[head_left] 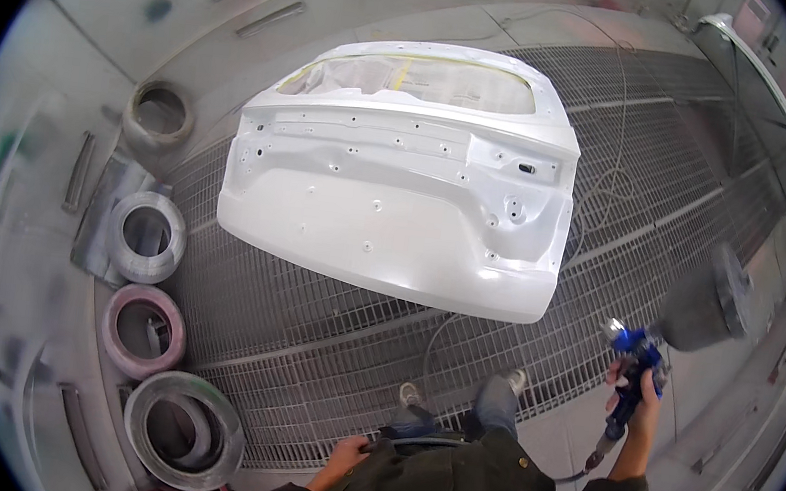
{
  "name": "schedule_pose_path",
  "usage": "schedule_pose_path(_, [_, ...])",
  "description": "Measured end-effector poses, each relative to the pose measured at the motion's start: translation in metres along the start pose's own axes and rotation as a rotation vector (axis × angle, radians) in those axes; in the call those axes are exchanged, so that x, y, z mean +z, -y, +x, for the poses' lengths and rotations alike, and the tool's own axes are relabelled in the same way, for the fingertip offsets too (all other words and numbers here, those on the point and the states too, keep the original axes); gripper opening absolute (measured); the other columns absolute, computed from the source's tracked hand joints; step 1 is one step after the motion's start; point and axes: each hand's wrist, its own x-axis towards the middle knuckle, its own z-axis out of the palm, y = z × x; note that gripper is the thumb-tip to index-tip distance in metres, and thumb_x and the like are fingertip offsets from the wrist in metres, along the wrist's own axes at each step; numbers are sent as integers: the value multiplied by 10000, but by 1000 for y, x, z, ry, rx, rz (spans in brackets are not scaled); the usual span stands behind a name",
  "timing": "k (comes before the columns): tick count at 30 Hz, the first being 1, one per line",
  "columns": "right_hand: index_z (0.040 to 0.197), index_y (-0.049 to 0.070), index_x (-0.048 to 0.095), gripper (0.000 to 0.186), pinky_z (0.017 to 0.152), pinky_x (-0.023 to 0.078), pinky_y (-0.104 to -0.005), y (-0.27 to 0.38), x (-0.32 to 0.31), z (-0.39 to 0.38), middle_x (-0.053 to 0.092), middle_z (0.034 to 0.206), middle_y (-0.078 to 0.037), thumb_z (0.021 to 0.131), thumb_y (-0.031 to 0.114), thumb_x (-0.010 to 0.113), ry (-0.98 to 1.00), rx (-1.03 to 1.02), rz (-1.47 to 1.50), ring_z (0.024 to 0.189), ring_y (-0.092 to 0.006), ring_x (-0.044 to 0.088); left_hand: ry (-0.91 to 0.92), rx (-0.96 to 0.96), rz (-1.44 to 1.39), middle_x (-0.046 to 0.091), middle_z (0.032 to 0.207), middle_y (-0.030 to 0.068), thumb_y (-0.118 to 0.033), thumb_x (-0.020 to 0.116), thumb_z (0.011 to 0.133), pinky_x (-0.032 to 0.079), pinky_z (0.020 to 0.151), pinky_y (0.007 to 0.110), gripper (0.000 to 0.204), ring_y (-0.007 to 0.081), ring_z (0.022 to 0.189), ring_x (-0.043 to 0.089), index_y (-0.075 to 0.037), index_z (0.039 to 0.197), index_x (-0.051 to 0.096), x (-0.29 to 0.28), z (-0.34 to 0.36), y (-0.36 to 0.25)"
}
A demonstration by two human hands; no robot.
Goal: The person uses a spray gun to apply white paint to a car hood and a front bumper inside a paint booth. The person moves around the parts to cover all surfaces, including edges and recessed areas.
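My right hand (651,401) is wrapped round the handle of a blue spray gun (635,351), held up at the right. A dark, translucent paint cup (705,300) sits on the gun, tilted up to the right. From the handle's lower end an air hose (434,441) runs across in front of my waist. My left hand (348,456) is closed on this hose at my left side. Ahead of me, apart from both hands, is a white car tailgate (339,210) with small holes; its window opening is covered with sheeting and edged in yellow tape.
Metal floor grating (305,333) extends under the tailgate and my feet. Along the left wall lie several overspray-dusted tyres (123,254). A light-edged panel (770,85) stands at the far right. A thin hose (623,117) trails over the grating behind the tailgate.
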Motion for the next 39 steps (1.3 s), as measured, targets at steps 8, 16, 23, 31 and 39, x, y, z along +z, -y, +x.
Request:
schedule_pose_path(8, [1115, -53, 514, 586, 375, 490, -268, 28, -201, -21, 581, 910, -149, 904, 494, 529, -180, -129, 3, 728, -193, 594, 219, -114, 297, 670, 874, 188, -366, 639, 771, 493, 747, 497, 319, 406, 849, 626, -98, 929, 710, 135, 69, -66])
schedule_pose_path(16, [1070, -35, 504, 563, 338, 446, -216, 92, -369, 17, 533, 896, -117, 935, 508, 444, -245, -81, -93, 678, -143, 565, 333, -65, 352, 662, 834, 215, -350, 629, 779, 495, 718, 516, 328, 421, 826, 628, -56, 898, 708, 287, 131, -185])
schedule_pose_path(23, [1123, -52, 460, 580, 342, 452, -189, 138, -442, 146, 495, 951, -117, 943, 498, 431, -98, -78, -103, 786, -129, 526, 242, 88, 203, 650, 902, 236, -357, 624, 750, 479, 734, 522, 349, 445, 864, 599, -32, 871, 657, 392, 201, -258])
schedule_pose_path(31, [1141, -39, 483, 570, 386, 492, -232, 198, -488, 357, 557, 980, -142, 933, 491, 492, 91, 0, -137, 663, -151, 587, 47, 55, -52, 658, 916, 219, -335, 620, 758, 479, 748, 517, 317, 449, 890, 595, -66, 918, 666, 460, 328, -388])
schedule_pose_path(39, [1165, -38, 489, 495, 394, 527, -258, 278, -480, 588, 553, 970, -135, 864, 331, 627, 331, 18, -77, 755, -174, 592, 175, -416, -16, 669, 928, 197, -348, 644, 778, 489, 798, 488, 319, 403, 921, 615, -82, 943, 705, 430, 456, -513])
